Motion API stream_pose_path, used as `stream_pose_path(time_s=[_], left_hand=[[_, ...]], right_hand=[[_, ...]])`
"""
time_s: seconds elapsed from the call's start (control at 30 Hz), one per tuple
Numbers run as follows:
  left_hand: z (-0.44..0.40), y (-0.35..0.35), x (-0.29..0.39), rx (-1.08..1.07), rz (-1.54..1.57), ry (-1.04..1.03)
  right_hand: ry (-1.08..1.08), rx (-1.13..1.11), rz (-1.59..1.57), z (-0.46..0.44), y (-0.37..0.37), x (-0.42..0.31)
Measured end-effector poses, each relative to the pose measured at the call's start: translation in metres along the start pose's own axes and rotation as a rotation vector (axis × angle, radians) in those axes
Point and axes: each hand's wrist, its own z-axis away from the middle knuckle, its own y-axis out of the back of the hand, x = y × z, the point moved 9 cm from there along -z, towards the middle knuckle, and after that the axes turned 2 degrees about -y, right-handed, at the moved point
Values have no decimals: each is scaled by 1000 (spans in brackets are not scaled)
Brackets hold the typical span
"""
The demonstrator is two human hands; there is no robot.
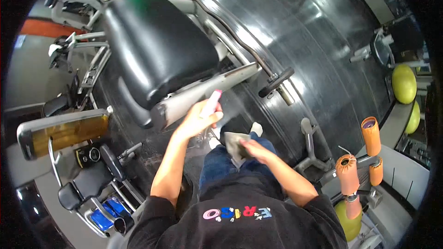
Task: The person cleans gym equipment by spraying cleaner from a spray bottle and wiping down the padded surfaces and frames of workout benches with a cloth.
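My left hand is closed around a small white and pink bottle, its pink top pointing up and away from me. The bottle is beside the pale metal frame of a bench with a black padded seat. In front of my lap, my right hand grips a greyish cloth that hangs down over my jeans.
A curved bar with a small black plate lies right of the bench. Orange foam rollers on a machine stand at the lower right, near yellow-green balls. Another machine with black pads is at the lower left.
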Motion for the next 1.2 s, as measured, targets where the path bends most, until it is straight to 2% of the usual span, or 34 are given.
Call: stream_pose_path(time_s=[0.07,0.13,0.2,0.27,0.3,0.43,0.5,0.63,0.8,0.9,0.97,1.07,1.13,1.2], left_hand=[[27,-4,-1,-11,-30,-28],[61,-3,-3,-20,104,-46],[98,5,-15,51,172,-82],[130,18,-39,82,129,-61],[147,25,-53,101,85,-38],[203,52,-69,273,214,-128],[217,65,-82,302,252,-163],[240,91,-95,384,343,-221],[265,129,-113,429,410,-281],[287,153,-120,447,377,-299],[311,171,-121,549,233,-298],[344,195,-147,633,233,-282],[361,210,-156,662,112,-304],[370,226,-177,756,314,-203]], right_hand=[[116,71,9,14,32,9],[250,340,31,73,50,-33],[202,426,-76,100,69,-36],[377,627,-158,135,67,-64],[379,743,-187,134,78,-58],[525,748,-119,143,46,-92],[581,651,14,138,11,-114],[484,533,81,105,-51,-120],[502,394,207,62,-128,-121],[461,252,405,35,-174,-119],[480,246,491,24,-200,-123],[497,212,569,2,-229,-128],[513,198,615,0,-254,-145],[554,158,720,17,-286,-179]])
